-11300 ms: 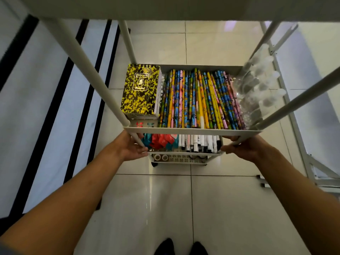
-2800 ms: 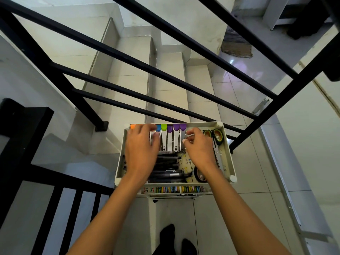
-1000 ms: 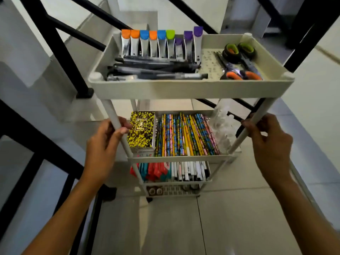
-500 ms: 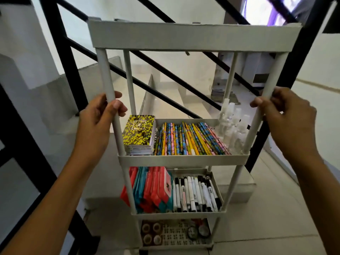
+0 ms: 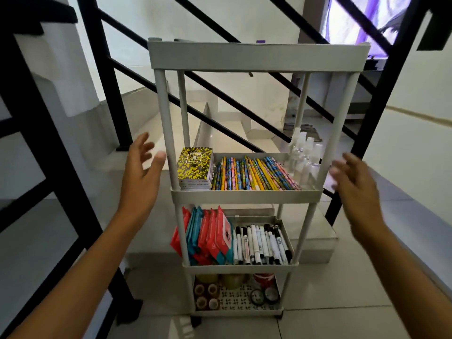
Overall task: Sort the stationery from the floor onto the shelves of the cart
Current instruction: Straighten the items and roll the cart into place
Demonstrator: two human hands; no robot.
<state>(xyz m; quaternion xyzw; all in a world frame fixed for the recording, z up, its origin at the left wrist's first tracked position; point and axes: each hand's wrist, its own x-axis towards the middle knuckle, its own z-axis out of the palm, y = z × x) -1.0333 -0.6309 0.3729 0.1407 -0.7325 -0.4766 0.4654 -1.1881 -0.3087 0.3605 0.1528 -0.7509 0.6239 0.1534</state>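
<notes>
The white cart (image 5: 259,56) stands upright in front of me on the tiled floor. Its second shelf holds yellow-black notebooks (image 5: 195,167), coloured pencils (image 5: 252,173) and clear spray bottles (image 5: 303,157). Below lie red and teal packets (image 5: 208,236) beside markers (image 5: 263,242). Tape rolls (image 5: 206,296) sit on the bottom shelf. My left hand (image 5: 141,177) hovers with spread fingers just left of the cart's left post, holding nothing. My right hand (image 5: 352,184), blurred, hovers apart from the right post, also empty.
Black stair railings (image 5: 102,77) run behind and to the left of the cart. Tiled steps (image 5: 227,133) descend behind it. A white wall (image 5: 415,133) closes the right side. Grey floor tiles (image 5: 330,319) spread in front.
Both hands have let go of the cart's posts and moved slightly outward, fingers now spread. The cart stands on its own.
</notes>
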